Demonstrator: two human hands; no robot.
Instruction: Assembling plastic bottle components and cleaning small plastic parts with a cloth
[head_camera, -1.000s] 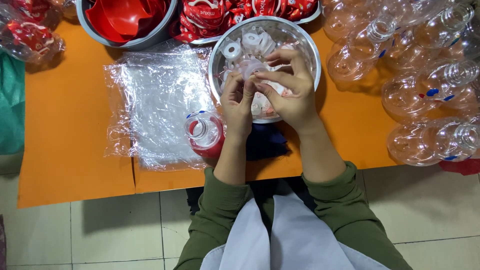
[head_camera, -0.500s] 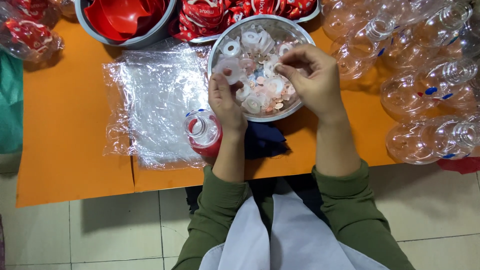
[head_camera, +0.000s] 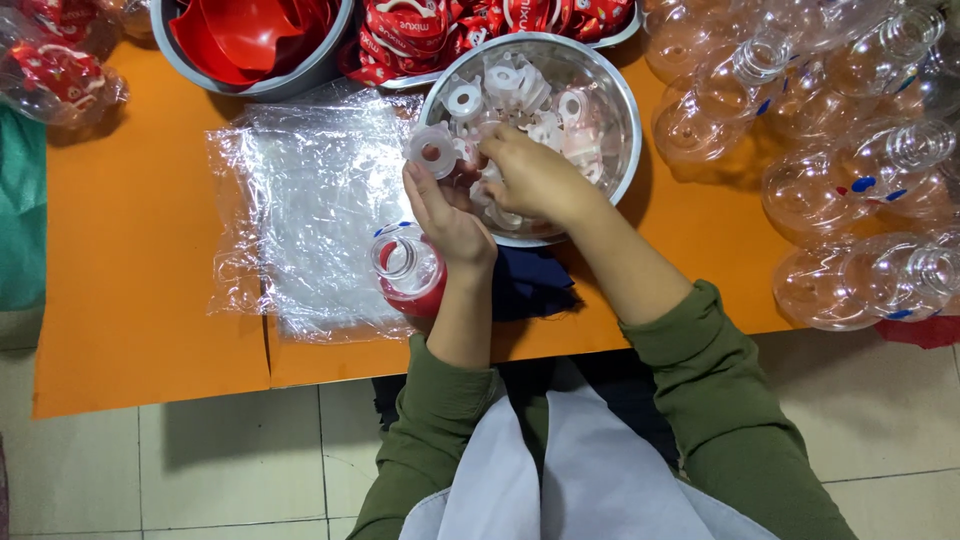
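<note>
We see left hand (head_camera: 445, 215) at frame centre, fingers pinching clear plastic ring (head_camera: 432, 150) at rim of steel bowl (head_camera: 620, 90). Right hand (head_camera: 530, 175) inside bowl, fingers curled among white rings; grip unclear. Bottle w/ red fill (head_camera: 408, 270) just below left hand, beside plastic sheet (head_camera: 300, 210) on orange table (head_camera: 130, 250).

Shiny steel, clear plastic, matt orange top

We see a polished metal bowl (head_camera: 622, 150) of translucent white plastic rings (head_camera: 466, 98), crinkled glossy film (head_camera: 300, 200) on the matt orange table (head_camera: 140, 260), clear glossy plastic bottles (head_camera: 860, 190) and a soft dark cloth (head_camera: 535, 285).
</note>
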